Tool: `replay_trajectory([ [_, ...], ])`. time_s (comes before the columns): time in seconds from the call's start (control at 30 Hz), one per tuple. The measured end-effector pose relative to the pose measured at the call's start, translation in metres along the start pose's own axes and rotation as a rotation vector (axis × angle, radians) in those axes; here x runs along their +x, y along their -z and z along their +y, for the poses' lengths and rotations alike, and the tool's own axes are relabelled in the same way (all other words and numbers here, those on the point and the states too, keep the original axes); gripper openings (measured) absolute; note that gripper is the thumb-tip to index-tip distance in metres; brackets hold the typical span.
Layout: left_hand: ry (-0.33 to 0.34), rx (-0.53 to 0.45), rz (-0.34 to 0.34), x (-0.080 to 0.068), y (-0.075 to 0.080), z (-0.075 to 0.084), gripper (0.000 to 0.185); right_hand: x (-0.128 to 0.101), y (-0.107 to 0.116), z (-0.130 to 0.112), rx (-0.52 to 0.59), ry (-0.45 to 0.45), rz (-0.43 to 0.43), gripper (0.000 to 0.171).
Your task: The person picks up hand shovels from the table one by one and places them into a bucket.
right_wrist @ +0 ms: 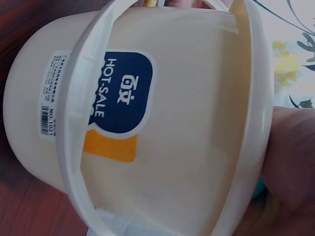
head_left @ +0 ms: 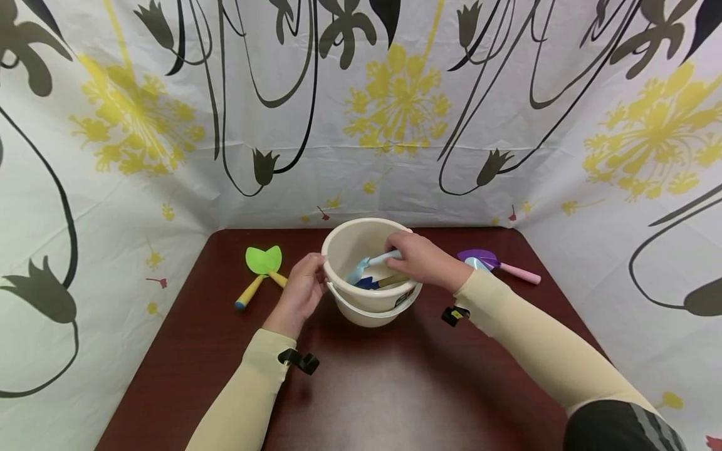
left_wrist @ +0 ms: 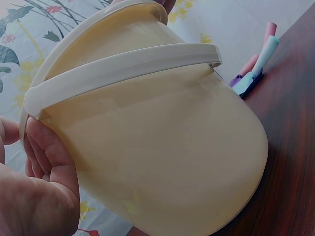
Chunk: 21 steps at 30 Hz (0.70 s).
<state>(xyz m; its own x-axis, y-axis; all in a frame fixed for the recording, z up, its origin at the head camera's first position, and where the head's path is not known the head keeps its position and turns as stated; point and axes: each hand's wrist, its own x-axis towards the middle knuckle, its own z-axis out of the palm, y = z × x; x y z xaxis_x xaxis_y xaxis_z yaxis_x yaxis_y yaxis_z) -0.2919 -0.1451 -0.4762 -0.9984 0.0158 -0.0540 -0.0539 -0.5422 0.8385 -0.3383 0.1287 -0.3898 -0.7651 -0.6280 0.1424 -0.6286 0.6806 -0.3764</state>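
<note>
A cream plastic bucket (head_left: 366, 310) with a white carrying handle (left_wrist: 133, 69) stands at the middle of the table. My left hand (head_left: 304, 289) grips its rim on the left side, thumb and fingers either side of the edge in the left wrist view. My right hand (head_left: 420, 257) reaches over the right rim and holds the light handle of a pale blue small garden tool (head_left: 358, 271), whose head is down inside the bucket. Beside it in the bucket lies a dark blue toy garden tool (head_left: 368, 284) with an olive-yellow handle (head_left: 393, 280). The bucket hides the right fingers in the right wrist view.
Left of the bucket lie green-bladed hand trowels (head_left: 264, 259) with yellow handles. On the right are a purple trowel (head_left: 479, 256) with a pink handle and a pale blue blade (head_left: 478, 265). Patterned cloth (head_left: 361, 175) surrounds the dark red table (head_left: 372, 388).
</note>
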Motion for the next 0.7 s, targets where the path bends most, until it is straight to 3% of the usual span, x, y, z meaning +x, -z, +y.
replay_trajectory([
  [0.17,-0.006,-0.01,-0.001,0.0,0.0,0.0,0.008,0.006,-0.002,-0.004,-0.026,-0.027,-0.044,0.013],
  [0.7,-0.009,-0.008,0.002,0.0,0.0,-0.001,0.009,0.021,-0.007,-0.006,-0.115,0.019,-0.096,0.011],
])
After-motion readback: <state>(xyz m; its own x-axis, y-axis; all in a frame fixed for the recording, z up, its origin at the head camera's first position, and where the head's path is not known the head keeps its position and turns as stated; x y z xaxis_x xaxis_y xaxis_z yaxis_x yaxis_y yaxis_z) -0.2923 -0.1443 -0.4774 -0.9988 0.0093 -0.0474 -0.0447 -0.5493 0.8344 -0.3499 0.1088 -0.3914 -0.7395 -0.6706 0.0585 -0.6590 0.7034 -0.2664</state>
